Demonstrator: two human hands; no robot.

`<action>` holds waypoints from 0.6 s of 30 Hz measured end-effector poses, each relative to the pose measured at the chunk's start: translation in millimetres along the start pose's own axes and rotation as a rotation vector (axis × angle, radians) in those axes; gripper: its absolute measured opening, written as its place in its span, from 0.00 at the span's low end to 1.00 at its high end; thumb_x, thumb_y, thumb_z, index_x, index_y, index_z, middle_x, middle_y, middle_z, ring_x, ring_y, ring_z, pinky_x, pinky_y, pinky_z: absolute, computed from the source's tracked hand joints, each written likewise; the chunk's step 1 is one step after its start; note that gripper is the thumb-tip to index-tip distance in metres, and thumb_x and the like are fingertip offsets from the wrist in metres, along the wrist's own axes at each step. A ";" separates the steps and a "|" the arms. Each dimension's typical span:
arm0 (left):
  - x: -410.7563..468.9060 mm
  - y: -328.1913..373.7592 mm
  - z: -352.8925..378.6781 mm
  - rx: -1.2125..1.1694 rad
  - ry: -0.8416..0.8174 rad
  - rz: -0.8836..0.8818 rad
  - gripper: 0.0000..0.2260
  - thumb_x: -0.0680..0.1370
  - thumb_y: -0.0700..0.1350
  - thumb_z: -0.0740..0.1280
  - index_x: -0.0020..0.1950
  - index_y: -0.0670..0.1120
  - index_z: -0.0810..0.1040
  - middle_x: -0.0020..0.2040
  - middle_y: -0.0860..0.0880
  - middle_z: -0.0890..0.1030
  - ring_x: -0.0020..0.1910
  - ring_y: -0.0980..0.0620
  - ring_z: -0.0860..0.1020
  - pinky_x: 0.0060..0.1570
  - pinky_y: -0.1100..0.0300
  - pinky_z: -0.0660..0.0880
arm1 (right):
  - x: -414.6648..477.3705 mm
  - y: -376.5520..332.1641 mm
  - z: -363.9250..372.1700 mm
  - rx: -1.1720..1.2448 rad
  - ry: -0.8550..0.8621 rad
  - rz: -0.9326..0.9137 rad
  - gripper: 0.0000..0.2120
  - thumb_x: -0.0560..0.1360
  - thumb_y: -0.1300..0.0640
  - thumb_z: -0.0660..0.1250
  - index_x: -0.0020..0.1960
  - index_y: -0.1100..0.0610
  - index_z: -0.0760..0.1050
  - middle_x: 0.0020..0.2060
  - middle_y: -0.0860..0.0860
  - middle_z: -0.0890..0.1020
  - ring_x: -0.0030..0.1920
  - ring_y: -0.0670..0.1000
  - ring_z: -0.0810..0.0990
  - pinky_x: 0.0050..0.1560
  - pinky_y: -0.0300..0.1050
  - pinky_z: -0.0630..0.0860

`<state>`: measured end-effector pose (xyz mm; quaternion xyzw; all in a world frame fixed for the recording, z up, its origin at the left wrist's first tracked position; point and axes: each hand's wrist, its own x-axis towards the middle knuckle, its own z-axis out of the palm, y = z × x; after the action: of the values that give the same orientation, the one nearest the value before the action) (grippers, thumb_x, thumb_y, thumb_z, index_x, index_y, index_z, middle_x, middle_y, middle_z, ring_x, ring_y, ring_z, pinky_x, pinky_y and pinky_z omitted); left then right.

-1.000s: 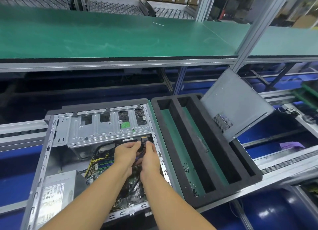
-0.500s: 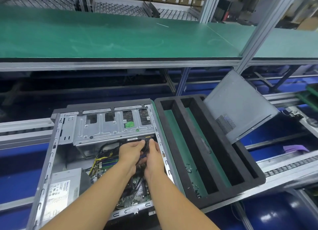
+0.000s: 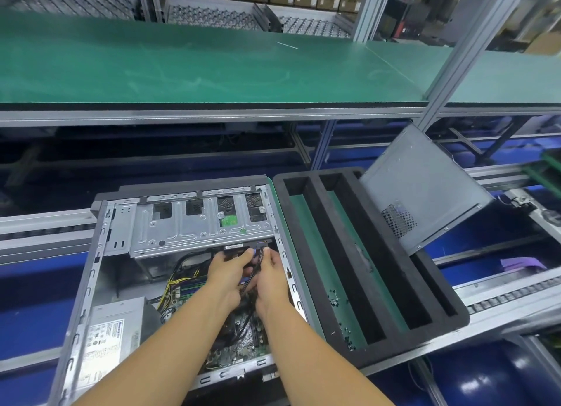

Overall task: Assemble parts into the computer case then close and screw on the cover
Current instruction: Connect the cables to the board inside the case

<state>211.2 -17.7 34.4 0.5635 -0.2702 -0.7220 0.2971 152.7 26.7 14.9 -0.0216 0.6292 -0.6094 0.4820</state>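
An open computer case (image 3: 91, 272) lies on its side in front of me, with a metal drive cage (image 3: 194, 226) at its far end. Below the cage show the motherboard (image 3: 239, 342) and a grey power supply (image 3: 112, 335). Both hands are inside the case just under the cage. My left hand (image 3: 227, 272) and my right hand (image 3: 270, 272) pinch a bundle of black cables (image 3: 254, 269) whose connectors sit at the drive's edge. The grey side cover (image 3: 425, 187) leans tilted at the right, behind the foam tray.
A black foam tray (image 3: 340, 253) with long slots on a green base sits right of the case, small screws (image 3: 337, 299) scattered in one slot. A green shelf (image 3: 212, 71) overhangs the far side. Conveyor rails (image 3: 501, 293) run left to right.
Both hands have stayed on the cables under the drive cage, shifting slightly toward it. The view has drifted a little, nothing else has moved.
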 end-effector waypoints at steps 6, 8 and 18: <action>-0.7 4.4 -0.3 -0.015 -0.015 -0.048 0.12 0.77 0.39 0.71 0.58 0.40 0.73 0.45 0.44 0.81 0.36 0.51 0.77 0.24 0.60 0.77 | -1.7 -3.4 2.8 -0.134 0.034 -0.020 0.10 0.85 0.44 0.57 0.56 0.47 0.74 0.45 0.52 0.85 0.44 0.52 0.83 0.53 0.54 0.81; -1.4 3.1 -1.7 -0.006 -0.006 -0.032 0.10 0.77 0.39 0.72 0.55 0.41 0.73 0.45 0.44 0.81 0.37 0.51 0.78 0.25 0.59 0.78 | -6.4 -4.1 1.8 -0.159 0.053 -0.007 0.13 0.85 0.42 0.57 0.58 0.49 0.74 0.34 0.50 0.83 0.32 0.46 0.80 0.42 0.47 0.80; 6.1 -1.8 -29.1 0.353 0.069 0.123 0.09 0.80 0.41 0.66 0.58 0.42 0.71 0.51 0.43 0.78 0.42 0.48 0.80 0.29 0.55 0.80 | -19.9 5.0 -10.8 -0.096 0.205 0.190 0.12 0.86 0.58 0.51 0.47 0.55 0.69 0.41 0.54 0.73 0.39 0.52 0.72 0.39 0.45 0.68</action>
<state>238.1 -22.6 22.8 0.6138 -0.4160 -0.6240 0.2465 159.3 48.2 20.2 0.0773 0.7027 -0.5293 0.4690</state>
